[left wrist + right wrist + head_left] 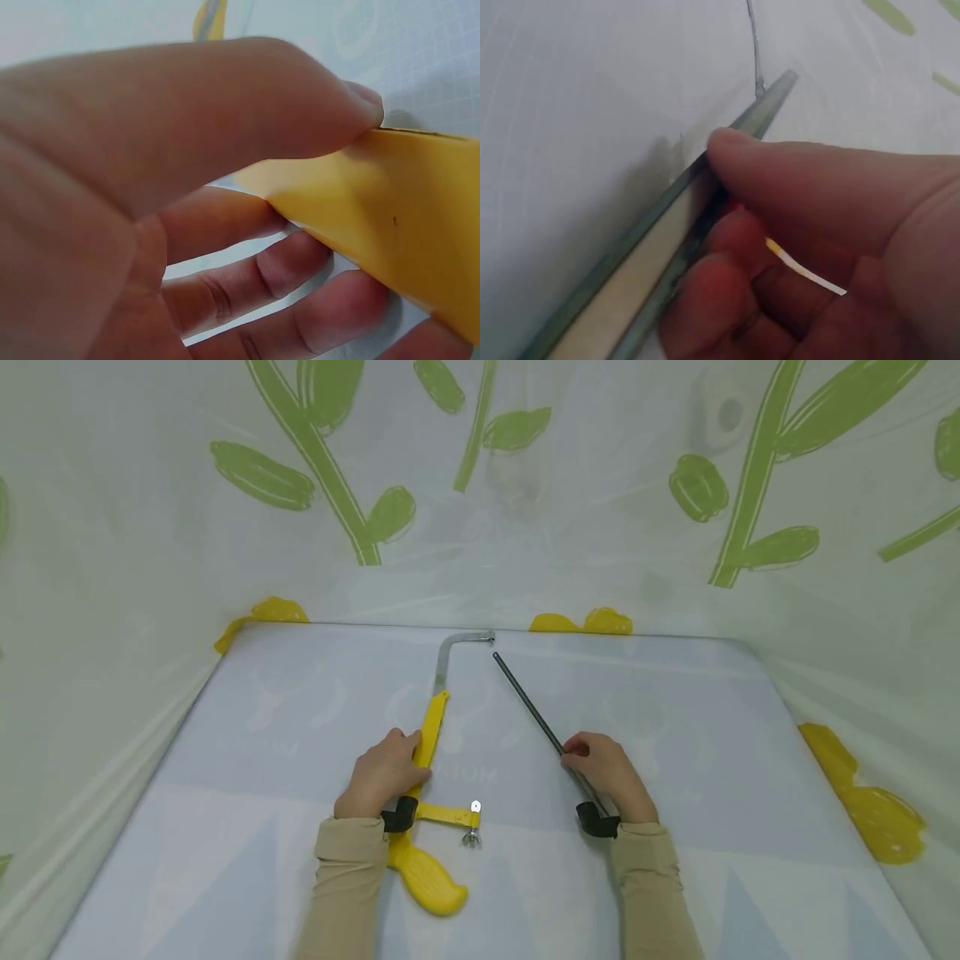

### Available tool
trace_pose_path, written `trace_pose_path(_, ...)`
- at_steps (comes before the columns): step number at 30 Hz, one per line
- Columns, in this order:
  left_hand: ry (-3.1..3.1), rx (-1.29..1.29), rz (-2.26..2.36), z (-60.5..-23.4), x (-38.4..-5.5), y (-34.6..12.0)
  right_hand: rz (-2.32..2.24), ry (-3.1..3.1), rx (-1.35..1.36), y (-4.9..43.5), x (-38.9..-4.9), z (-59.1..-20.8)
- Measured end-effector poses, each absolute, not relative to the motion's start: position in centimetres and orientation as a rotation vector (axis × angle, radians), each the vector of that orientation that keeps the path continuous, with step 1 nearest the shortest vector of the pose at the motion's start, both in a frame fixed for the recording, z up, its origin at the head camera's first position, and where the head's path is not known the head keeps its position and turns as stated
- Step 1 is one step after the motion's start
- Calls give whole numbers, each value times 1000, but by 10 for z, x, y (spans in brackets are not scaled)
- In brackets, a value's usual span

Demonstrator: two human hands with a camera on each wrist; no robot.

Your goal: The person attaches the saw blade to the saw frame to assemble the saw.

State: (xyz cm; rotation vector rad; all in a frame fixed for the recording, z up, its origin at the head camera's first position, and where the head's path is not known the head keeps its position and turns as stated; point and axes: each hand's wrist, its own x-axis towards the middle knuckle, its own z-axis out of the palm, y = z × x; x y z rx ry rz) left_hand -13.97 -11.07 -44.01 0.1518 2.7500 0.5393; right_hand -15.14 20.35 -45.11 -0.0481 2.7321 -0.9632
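Note:
A hacksaw frame (431,731) with a yellow body lies at the middle of the table, its yellow handle (429,878) toward me. Its bent silver front arm (442,662) points away, and a wing nut (472,837) sits on the short arm near the handle. My left hand (385,774) grips the yellow bar (397,214), thumb on one edge and fingers along the other. Between thumb and fingertips, my right hand (607,768) pinches a long, narrow dark hacksaw blade (528,703). The blade slants, its far end near the tip of the silver arm, apart from the frame.
A pale printed cloth (247,727) covers the table. Behind and at the sides hang white sheets (600,527) with green leaf prints; yellow shapes (581,622) show along the table's edges. Dark wrist mounts (597,820) sit on both wrists.

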Motion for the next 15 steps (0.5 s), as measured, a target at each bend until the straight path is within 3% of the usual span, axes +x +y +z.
trace_pose_path(15, 2746, 174, 490, -438, -141, -110, -1593, 2490, 67, 183, -158, -451)
